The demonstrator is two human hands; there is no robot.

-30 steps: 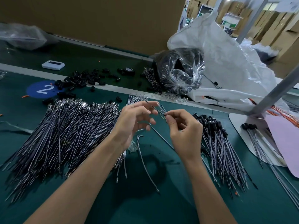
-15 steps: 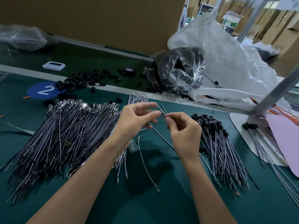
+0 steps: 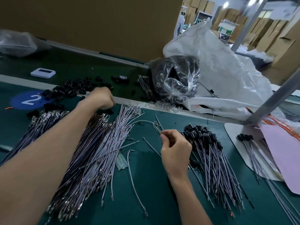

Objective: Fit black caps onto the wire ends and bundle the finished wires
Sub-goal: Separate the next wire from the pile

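Head view: the left hand [image 3: 100,98] is stretched across the green worktop [image 3: 154,200] to the loose black caps [image 3: 68,90], likely to pick one. Its fingers curl under, out of sight, so I cannot tell whether they grip anything. The right hand [image 3: 175,150] pinches thin wires [image 3: 156,127] between thumb and fingertips [image 3: 163,135], ends raised ready, beside the capped wires [image 3: 211,151].

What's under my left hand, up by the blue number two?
Loose black caps lie scattered around the left hand, some showing just beneath its edge. The hand's back covers the fingers, so whether they hold a cap cannot be seen.
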